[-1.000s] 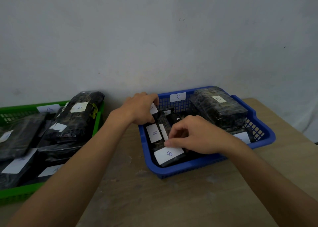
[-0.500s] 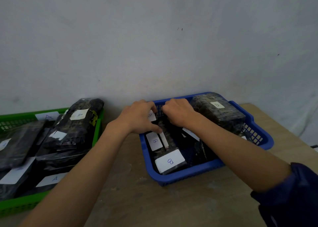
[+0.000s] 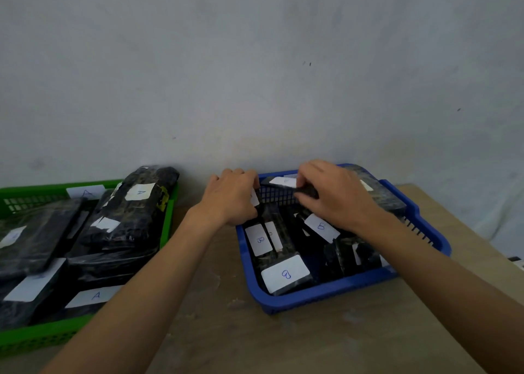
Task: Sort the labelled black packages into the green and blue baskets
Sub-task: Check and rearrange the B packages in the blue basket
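Note:
The blue basket on the right holds several black packages with white B labels, such as one at the front. The green basket on the left is piled with black packages labelled A. Both hands are at the blue basket's back left corner. My right hand grips a small black package with a white label, lifted near the back rim. My left hand holds the other end of that package or one beside it; its fingers are hidden.
Both baskets stand on a wooden table pushed against a pale wall. The table's right edge runs diagonally past the blue basket. A bare strip of tabletop lies between the baskets.
My right hand went from the basket's front to its back left corner and now lifts a small labelled package. The left hand stayed at that corner. The camera tilted upward.

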A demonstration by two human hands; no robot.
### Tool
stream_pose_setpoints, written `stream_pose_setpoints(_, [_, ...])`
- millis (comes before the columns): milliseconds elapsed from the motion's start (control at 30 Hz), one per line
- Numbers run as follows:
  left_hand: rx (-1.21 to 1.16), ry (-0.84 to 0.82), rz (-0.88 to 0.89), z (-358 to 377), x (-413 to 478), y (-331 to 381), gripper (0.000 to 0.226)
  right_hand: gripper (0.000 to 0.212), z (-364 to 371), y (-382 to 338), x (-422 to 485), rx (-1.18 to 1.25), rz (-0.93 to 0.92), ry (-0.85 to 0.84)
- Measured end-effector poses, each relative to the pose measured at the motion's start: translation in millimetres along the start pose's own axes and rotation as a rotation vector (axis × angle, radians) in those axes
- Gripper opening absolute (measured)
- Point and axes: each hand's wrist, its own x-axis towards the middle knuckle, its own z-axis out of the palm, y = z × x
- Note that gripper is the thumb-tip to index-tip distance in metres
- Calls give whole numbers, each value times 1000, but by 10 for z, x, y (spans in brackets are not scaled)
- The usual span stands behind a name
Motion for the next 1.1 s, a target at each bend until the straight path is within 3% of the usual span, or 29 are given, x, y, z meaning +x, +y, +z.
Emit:
stream_pose_setpoints(100, [-37,-5,-2,-2,15,-9,52,26,30,-181,-186,31,-32,-76])
stream_pose_setpoints(200, [-57,-10,1,10,23,-18,46,33,70,-262,-237,204,102,-269])
stream_pose_setpoints(300, [-46,-25,14,14,15,-5,42,24,104,-263,-237,335,155,-372])
stream_pose_setpoints(467, [-45,-4,18,17,1,17,41,11,185,-217,-170,428,281,-340])
stream_pose_setpoints(733, [-47,44,67,20,-56,30,37,9,156,-199,-175,377,241,-392])
stream_pose_setpoints(833, [-80,93,61,32,-87,41,40,14,176,-257,-132,397,375,-271])
stream_pose_setpoints(1000, [-207,198,52,33,-199,66,36,35,285,-358,14,441,578,-381])
stream_pose_setpoints(1100, [-353,276,49,-50,-333,-21,35,34,247,-332,17,493,699,-265])
